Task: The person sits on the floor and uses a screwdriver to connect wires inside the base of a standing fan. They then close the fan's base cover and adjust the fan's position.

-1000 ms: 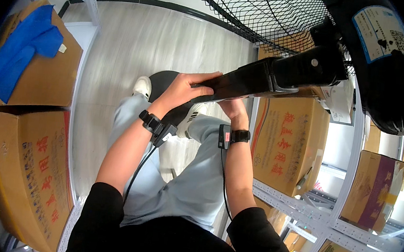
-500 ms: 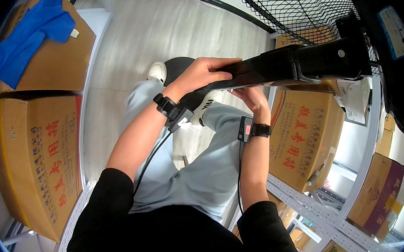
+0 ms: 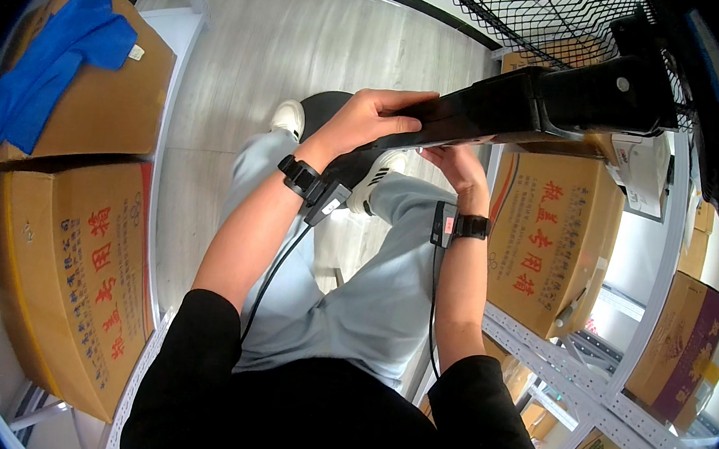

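A black pedestal fan stands in front of me. Its thick upper post (image 3: 492, 107) slants across the head view toward the wire grille (image 3: 561, 19) at the upper right. My left hand (image 3: 369, 126) grips the lower part of this post, with fingers over its far side and thumb on the near face. Against the post's near right side, my right hand (image 3: 458, 166) curls its fingers, partly hidden beneath it. The fan's round dark base (image 3: 326, 109) rests on the floor between my shoes. Each wrist wears a black strap with a small cabled box.
Cardboard boxes (image 3: 69, 274) fill the left shelf, a blue cloth (image 3: 63, 66) draped over one. On the right, a metal shelf rack (image 3: 554, 364) holds more boxes (image 3: 548, 243). Pale wood-look floor (image 3: 238, 48) lies between the shelves.
The view has shifted slightly, so the fan and both hands appear a little farther right. Both hands keep their places on the post.
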The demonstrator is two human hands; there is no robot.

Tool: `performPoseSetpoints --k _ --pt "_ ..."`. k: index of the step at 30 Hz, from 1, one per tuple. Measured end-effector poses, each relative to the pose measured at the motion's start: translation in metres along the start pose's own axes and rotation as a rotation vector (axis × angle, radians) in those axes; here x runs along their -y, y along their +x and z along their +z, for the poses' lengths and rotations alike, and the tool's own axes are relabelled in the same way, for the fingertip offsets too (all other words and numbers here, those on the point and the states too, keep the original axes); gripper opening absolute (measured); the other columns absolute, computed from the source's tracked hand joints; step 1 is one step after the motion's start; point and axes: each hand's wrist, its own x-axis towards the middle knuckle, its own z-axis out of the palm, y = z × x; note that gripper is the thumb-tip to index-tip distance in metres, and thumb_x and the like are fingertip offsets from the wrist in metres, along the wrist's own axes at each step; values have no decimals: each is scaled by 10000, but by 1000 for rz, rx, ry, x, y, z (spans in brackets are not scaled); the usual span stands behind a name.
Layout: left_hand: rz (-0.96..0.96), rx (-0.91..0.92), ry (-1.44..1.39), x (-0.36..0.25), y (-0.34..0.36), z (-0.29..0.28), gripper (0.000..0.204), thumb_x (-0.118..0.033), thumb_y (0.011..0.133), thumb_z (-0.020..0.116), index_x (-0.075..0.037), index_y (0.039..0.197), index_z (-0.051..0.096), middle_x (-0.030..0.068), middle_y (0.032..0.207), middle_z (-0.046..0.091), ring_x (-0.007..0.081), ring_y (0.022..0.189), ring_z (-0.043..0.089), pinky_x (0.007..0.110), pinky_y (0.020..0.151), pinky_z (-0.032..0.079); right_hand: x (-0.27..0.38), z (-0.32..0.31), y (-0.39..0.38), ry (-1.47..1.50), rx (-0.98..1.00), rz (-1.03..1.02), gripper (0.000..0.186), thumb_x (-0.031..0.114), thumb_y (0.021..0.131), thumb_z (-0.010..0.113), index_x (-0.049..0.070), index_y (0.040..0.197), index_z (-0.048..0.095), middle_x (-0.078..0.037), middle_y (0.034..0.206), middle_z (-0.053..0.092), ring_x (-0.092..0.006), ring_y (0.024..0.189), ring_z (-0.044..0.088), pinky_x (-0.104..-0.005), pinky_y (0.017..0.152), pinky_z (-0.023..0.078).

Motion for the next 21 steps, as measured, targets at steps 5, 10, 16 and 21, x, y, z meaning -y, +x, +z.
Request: performPoseSetpoints --k 5,10,16,21 --pt "-13 -1 -10 0 0 1 481 -4 925 644 24 1394 539 114 1343 622 175 1198 602 322 1043 476 -3 -2 3 29 60 -39 543 450 1026 515 76 1419 484 -103 1317 604 -267 1150 610 -455 996 519" --pt "-31 -24 -30 2 -1 1 522 -42 921 663 11 1419 516 113 1371 602 167 1222 581 324 1056 459 -3 0 11 87 145 -25 592 507 1012 506 94 1435 474 -109 1369 573 -276 1202 584 -474 1005 506" --pt "-160 -157 137 21 -4 -3 871 -405 854 792 7 1505 386 139 1453 508 196 1306 496 313 1082 387 -10 -14 16 178 138 -20 531 481 1014 497 96 1377 541 -116 1328 613 -280 1176 601 -492 951 514" --pt "-436 -132 -31 58 -9 -5 839 -512 927 682 30 1489 373 130 1356 560 189 1258 517 307 1054 398 -11 -16 22 177 119 9 536 505 1017 465 98 1351 568 -114 1315 625 -286 1155 613 -486 947 503"
